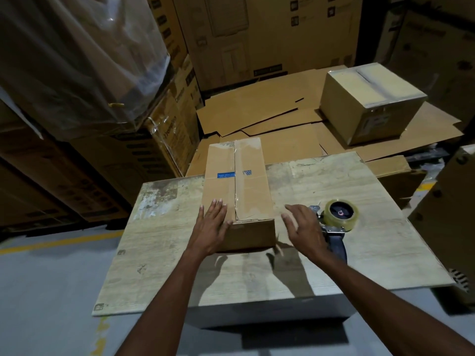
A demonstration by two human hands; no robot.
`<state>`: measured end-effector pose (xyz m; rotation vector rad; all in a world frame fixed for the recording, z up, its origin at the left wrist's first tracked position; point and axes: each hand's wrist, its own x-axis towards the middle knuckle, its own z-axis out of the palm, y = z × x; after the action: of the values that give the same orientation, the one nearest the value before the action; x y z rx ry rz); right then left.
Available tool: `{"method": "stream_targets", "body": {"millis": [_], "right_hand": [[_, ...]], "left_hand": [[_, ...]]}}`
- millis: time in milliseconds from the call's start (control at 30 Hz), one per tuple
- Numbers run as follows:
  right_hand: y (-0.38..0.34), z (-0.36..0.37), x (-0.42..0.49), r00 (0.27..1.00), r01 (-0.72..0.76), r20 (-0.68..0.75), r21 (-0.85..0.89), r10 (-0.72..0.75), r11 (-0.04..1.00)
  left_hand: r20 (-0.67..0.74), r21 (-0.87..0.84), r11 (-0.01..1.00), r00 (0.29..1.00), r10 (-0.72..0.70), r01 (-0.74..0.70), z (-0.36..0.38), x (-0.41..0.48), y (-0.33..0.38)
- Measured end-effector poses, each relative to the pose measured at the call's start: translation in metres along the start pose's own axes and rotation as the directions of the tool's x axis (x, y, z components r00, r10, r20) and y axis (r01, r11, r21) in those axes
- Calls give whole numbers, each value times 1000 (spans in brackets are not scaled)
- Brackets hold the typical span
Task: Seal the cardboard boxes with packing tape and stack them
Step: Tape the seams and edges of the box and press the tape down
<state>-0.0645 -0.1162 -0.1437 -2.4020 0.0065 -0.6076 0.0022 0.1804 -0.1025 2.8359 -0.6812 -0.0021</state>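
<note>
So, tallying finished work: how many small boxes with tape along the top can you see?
2. One long box on the table, the left hand resting on it; one squarer box on the flattened cardboard behind, right. Others may be hidden.

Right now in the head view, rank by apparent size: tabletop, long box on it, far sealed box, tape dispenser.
1. Tabletop
2. Long box and far sealed box: similar in frame, the far one sits farther back, so unranked.
3. Tape dispenser

Dim overhead light; soft shadows on table; glare on plastic wrap; edges bowed, corners dark, blurred.
</note>
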Motion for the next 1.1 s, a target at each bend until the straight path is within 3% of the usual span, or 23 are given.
{"method": "stream_targets", "body": {"millis": [133, 267, 600, 733, 900, 1100], "right_hand": [[-45, 16, 15, 948, 254, 198, -3, -249, 967], [-55, 41, 26, 869, 387, 347, -33, -353, 921], [-53, 73, 21, 934, 341, 183, -211, -306, 916], [-47, 76, 20, 923, 385, 119, -225, -367, 895], [-39, 70, 20, 891, 446, 189, -195, -413, 873], [-29, 54, 25, 829, 471, 388, -94, -403, 877]], "left_hand": [[21, -16, 1000, 999, 27, -27, 4, -13, -14], [14, -10, 999, 999, 43, -43, 7, -12, -19], [-84, -166, 973, 985, 150, -162, 18, -10, -39], [-91, -216, 957, 980, 175, -191, 19, -10, -44], [-142, -202, 966, 981, 136, -163, 22, -9, -38], [-303, -123, 987, 951, 65, -107, 38, -4, -27]]}}
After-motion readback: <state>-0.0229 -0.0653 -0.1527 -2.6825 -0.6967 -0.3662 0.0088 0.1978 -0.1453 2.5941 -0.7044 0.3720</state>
